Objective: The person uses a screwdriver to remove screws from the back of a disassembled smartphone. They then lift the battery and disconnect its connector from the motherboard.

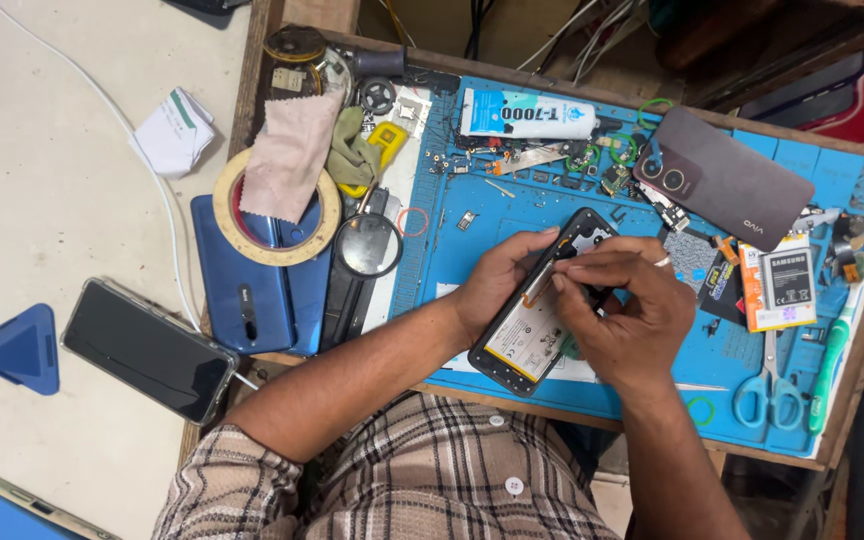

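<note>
1. An opened phone (542,315), back cover off and battery showing, lies tilted on the blue mat (472,180) near the mat's front edge, top end pointing away from the person.
2. The left hand (497,285) steadies the phone along its left edge, fingers wrapped against the frame.
3. The right hand (622,310) sits over the phone's upper right part, fingers pinched on a thin tool (540,282) whose tip rests at the top of the battery area.
4. Just right of that hand lie two loose batteries (780,285), and past them scissors (770,385) and a green-handled brush (832,360) close to the mat's right rim, so there is little free room that side.
5. Behind the hands a dark phone back cover (722,178) lies slantwise, with a white glue tube (530,115) and small parts and green rings scattered along the far edge.
6. Left of the mat, a magnifying glass (368,245) rests just beside it, next to a roll of tape (274,205) with a pink cloth (290,150) lying on a blue phone (252,295).
7. A phone in a clear case (147,350) overhangs the worktop's (252,90) left corner.
8. The barest patch of mat is the strip directly in front of the left wrist.
</note>
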